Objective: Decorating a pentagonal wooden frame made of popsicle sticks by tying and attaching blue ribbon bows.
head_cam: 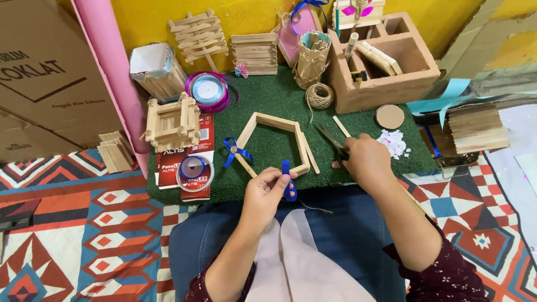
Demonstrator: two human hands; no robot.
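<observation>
Head camera, looking steeply down over the lap

It sits close above the person's two forearms and faces forward onto a green mat [268, 106]; the yellow wall [151, 17] closes the view at 12 o'clock, a patterned rug [84, 223] spreads toward 8 o'clock. Only this one view exists.

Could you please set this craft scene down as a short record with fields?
Left hand: left hand pinches a short blue ribbon piece.
Right hand: right hand grips scissors, blades pointing up-left.
Workpiece: house-shaped stick frame flat on the green mat, a blue bow at its left corner.
Nearby: ribbon spool, twine ball, brown organiser box.
</observation>
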